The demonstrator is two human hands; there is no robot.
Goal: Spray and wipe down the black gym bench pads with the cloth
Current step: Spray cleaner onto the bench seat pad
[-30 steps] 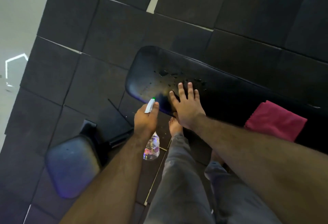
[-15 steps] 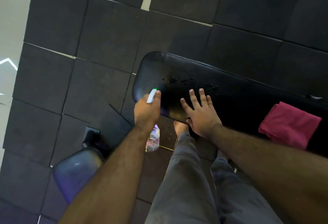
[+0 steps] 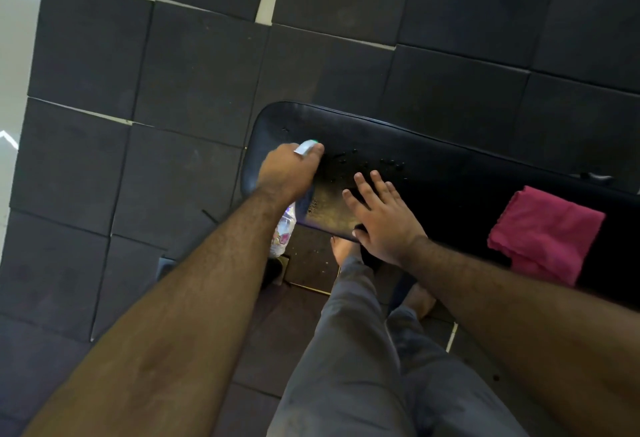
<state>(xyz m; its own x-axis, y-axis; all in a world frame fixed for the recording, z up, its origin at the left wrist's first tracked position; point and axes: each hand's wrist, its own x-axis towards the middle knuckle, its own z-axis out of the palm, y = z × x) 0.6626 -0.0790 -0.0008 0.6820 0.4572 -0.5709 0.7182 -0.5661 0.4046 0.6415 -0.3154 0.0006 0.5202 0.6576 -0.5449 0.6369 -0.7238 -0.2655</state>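
A long black bench pad (image 3: 450,173) runs from the centre to the right edge. Droplets (image 3: 367,159) speckle its left part. My left hand (image 3: 287,173) grips a clear spray bottle (image 3: 285,232) with a white and green nozzle over the pad's left end. The bottle's body hangs below my wrist. My right hand (image 3: 381,218) lies flat on the pad's near edge, fingers spread, holding nothing. A folded pink cloth (image 3: 547,232) rests on the pad to the right, apart from both hands.
Dark square rubber floor tiles (image 3: 194,83) surround the bench. A pale floor strip (image 3: 14,56) runs along the left edge. My grey trouser legs (image 3: 353,367) and bare feet (image 3: 341,246) stand just in front of the pad.
My left hand has moved the spray bottle up over the pad's left end. The view has tilted, so the second pad at lower left is out of view. My right hand stays flat on the pad.
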